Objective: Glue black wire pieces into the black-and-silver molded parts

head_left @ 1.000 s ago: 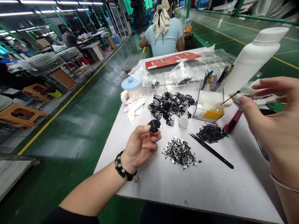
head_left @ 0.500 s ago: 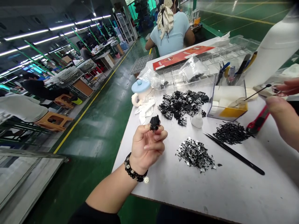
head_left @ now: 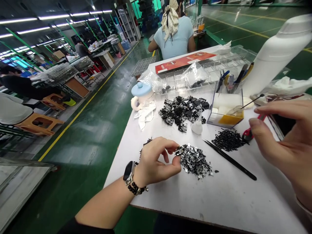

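Between thumb and fingertips, my left hand [head_left: 157,162] pinches a small black plastic part with metal bits [head_left: 179,150], held over the near edge of a pile of small silvery metal pieces [head_left: 196,162]. A watch and beaded bracelets circle that wrist. On the right, my right hand [head_left: 285,146] is raised, thumb and index finger apart, with nothing visible between them. Behind its fingertips lies a red utility knife [head_left: 248,134], partly hidden. Black tweezers [head_left: 231,160] rest on the table beside a heap of thin black strips [head_left: 229,139].
Farther back lie a large heap of black-and-metal parts [head_left: 182,109], a small white dropper bottle [head_left: 197,126], a clear tool box [head_left: 225,109], a lidded mug [head_left: 142,94] and a tall white bottle [head_left: 275,58]. A co-worker [head_left: 172,35] sits beyond the table [head_left: 207,201].
My left hand has turned over and moved right and down, bringing the black part beside the metal pile. My right hand has come farther into view, moving left and down.
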The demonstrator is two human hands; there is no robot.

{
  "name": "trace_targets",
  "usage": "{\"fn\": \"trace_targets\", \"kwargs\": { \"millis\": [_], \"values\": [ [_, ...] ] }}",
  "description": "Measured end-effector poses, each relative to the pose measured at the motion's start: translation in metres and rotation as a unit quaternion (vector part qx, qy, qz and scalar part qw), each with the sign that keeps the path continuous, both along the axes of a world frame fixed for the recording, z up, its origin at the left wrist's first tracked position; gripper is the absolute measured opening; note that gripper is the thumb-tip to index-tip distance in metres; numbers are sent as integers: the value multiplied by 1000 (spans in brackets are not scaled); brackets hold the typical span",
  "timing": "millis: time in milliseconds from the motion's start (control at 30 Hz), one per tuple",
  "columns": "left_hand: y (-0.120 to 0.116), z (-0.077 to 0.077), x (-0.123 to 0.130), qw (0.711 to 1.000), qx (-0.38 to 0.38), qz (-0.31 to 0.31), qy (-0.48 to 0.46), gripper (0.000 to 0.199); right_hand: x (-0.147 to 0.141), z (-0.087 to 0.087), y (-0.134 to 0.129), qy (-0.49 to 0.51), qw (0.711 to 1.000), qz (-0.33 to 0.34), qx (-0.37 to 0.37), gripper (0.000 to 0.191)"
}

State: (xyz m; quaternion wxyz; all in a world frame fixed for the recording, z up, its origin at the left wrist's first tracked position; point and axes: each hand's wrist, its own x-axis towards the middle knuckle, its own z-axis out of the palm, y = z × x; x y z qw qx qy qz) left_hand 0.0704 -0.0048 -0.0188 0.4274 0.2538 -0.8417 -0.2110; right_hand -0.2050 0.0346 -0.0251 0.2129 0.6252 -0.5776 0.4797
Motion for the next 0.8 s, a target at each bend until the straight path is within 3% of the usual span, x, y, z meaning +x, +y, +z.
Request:
{"fn": "trace_targets", "kwargs": {
  "millis": [167,367,700,800],
  "values": [
    [-4,-2,-1,992,-108,-4,-62,30,-4,-2,-7,18,997,42,-65,28],
    [-6,-2,-2,980,-180,-25,-82,39,-2,-3,-7,13,996,53,-69,29],
    [-6,-3,0,977,-187,-58,-88,41,20,1,-2,30,989,137,-47,30],
    [-5,-2,0,979,-174,-65,-86,40,30,1,2,44,984,172,12,27]
  ]
}}
